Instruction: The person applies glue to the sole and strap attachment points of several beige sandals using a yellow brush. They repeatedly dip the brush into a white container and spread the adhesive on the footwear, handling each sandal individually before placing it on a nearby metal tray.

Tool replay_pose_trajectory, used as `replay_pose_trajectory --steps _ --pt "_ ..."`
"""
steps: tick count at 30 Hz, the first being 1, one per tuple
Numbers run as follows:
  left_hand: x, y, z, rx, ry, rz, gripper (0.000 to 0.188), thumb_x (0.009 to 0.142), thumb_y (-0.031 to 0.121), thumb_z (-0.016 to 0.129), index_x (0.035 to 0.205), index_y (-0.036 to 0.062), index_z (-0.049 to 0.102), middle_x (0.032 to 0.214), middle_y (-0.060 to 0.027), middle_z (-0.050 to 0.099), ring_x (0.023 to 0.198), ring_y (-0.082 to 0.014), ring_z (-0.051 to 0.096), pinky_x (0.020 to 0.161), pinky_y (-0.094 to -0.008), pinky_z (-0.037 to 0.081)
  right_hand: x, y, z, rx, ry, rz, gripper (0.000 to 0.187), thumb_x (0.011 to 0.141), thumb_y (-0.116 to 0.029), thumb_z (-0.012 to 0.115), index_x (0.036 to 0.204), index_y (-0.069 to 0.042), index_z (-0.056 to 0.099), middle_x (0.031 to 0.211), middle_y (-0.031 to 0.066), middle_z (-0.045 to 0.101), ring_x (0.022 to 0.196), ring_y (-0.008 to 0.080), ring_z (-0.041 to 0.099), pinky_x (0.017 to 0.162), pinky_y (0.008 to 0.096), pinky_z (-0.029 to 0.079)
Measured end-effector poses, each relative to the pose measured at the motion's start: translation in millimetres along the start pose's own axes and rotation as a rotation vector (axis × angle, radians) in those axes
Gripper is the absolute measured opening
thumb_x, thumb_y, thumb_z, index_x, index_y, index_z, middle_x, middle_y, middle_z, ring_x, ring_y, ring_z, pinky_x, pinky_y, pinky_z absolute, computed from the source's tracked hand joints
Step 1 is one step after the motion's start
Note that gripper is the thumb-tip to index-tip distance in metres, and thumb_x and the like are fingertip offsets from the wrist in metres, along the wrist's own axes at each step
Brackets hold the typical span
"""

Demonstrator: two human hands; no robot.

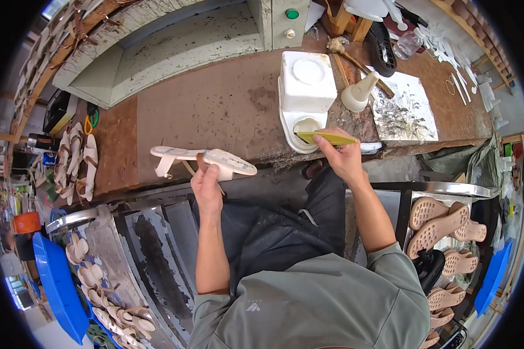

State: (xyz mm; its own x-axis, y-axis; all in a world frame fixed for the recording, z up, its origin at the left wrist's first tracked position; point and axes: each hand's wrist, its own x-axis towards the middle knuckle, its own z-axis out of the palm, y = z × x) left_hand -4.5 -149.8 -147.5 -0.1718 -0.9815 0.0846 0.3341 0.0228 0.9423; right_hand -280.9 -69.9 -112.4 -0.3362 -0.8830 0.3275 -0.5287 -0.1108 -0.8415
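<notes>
My left hand (208,189) grips a cream sandal (230,161) around its middle, above the bench's front edge. The sandal lies sole side up, with bluish smears on its underside and straps hanging below. My right hand (346,157) is closed on a flat yellow-handled brush (335,138). The brush's dark tip is at the round opening of a white plastic dispenser (286,110), and its bristles are hard to make out. A square white bottle (308,81) stands upside down in that dispenser.
A cream cone-topped bottle (358,96) and a stained white sheet (404,110) are to the right on the brown bench (204,110). Sandals (75,157) lie at the bench's left. Tan soles (439,227) fill a rack on my right; more sandals (108,302) sit left.
</notes>
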Motion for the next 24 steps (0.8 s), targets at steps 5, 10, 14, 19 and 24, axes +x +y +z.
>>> replay_pose_trajectory --steps 5,10,14,19,24 --pt "12 -12 -13 -0.12 -0.006 -0.081 0.041 0.086 0.028 0.049 0.113 -0.003 0.044 0.097 -0.013 0.056 0.076 -0.0174 0.054 0.064 -0.0274 0.043 2 4 4 0.025 -0.035 0.044 0.011 0.081 -0.009 0.063 0.087 0.0 0.066 0.075 0.0082 0.063 0.065 0.0135 0.058 0.058 0.0259 0.044" --pt "1 2 0 -0.07 0.029 -0.019 0.049 0.084 0.023 0.048 0.12 -0.0095 0.043 0.111 -0.0175 0.055 0.104 -0.0237 0.053 0.093 -0.0339 0.038 4 -4 -3 0.135 0.015 0.104 0.011 0.081 -0.008 0.064 0.088 0.0 0.065 0.074 0.0072 0.061 0.064 0.012 0.056 0.057 0.0245 0.043" --pt "-16 27 17 -0.113 -0.023 0.01 0.054 0.082 0.025 0.049 0.12 -0.0123 0.041 0.114 -0.0203 0.053 0.104 -0.0259 0.053 0.093 -0.0356 0.039 7 -3 -8 0.022 -0.035 -0.003 0.011 0.081 -0.007 0.064 0.088 0.001 0.065 0.076 0.0066 0.061 0.065 0.0115 0.056 0.057 0.0243 0.043" --pt "-42 44 21 -0.243 -0.146 0.05 0.055 0.082 0.021 0.051 0.121 -0.0158 0.038 0.12 -0.0304 0.047 0.108 -0.0333 0.051 0.095 -0.0411 0.038 2 -16 -7 0.115 -0.138 0.088 0.01 0.083 -0.006 0.062 0.089 0.001 0.064 0.078 0.0033 0.061 0.059 0.0085 0.054 0.055 0.0217 0.043" --pt "-72 72 35 -0.386 -0.224 -0.01 0.02 0.076 0.012 0.057 0.07 -0.0066 0.051 0.106 -0.0287 0.055 0.093 -0.0298 0.057 0.081 -0.0385 0.044 -17 -37 -16 0.664 0.006 0.331 0.015 0.082 -0.008 0.063 0.089 0.005 0.061 0.069 0.0075 0.06 0.053 0.0092 0.054 0.042 0.025 0.046"
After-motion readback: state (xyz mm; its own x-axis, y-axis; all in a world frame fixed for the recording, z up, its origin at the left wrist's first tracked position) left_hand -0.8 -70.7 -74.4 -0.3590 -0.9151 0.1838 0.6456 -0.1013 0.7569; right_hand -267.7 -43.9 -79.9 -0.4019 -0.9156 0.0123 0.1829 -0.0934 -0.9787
